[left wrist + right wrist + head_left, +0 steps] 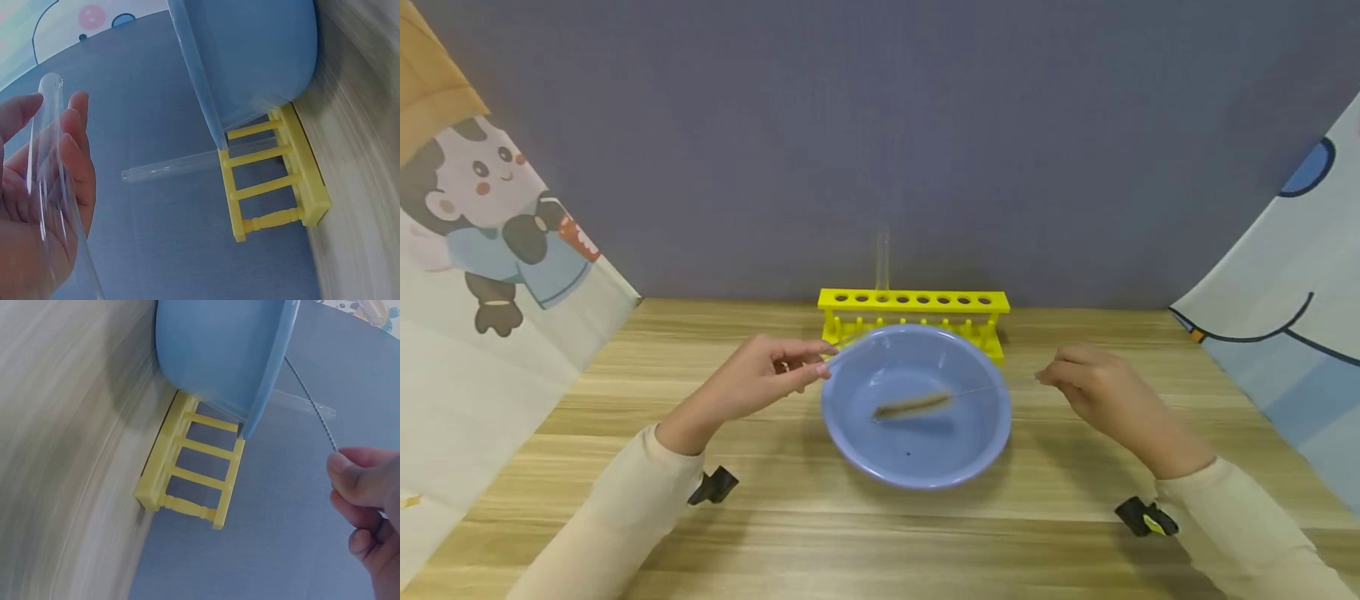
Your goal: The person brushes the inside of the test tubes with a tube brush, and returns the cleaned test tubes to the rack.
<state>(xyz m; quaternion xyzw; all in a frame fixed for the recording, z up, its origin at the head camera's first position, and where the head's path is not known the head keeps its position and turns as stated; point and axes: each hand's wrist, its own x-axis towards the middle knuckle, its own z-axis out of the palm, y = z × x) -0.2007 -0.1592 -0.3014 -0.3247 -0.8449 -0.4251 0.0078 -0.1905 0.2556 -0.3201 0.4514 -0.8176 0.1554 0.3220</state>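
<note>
My left hand (pixel 763 379) is at the left side of the blue basin (pixel 917 481). It holds a clear glass test tube (pixel 47 144) between thumb and fingers, with the rounded end at the fingertips; the tube barely shows in the head view. On the right, my right hand (pixel 1101 396) pinches the thin twisted wire handle (pixel 312 403) of a test tube brush. The brush's tan bristle head (pixel 913 407) hangs over the basin, pointing left, apart from the tube. A dark speck (pixel 907 454) lies on the basin's bottom.
Behind the basin stands a yellow test tube rack (pixel 917 297), partly hidden by it. One upright clear test tube (pixel 882 258) is in the rack's left half. A grey partition (pixel 925 150) closes off the back of the wooden table (pixel 925 550), with printed cloths at both sides.
</note>
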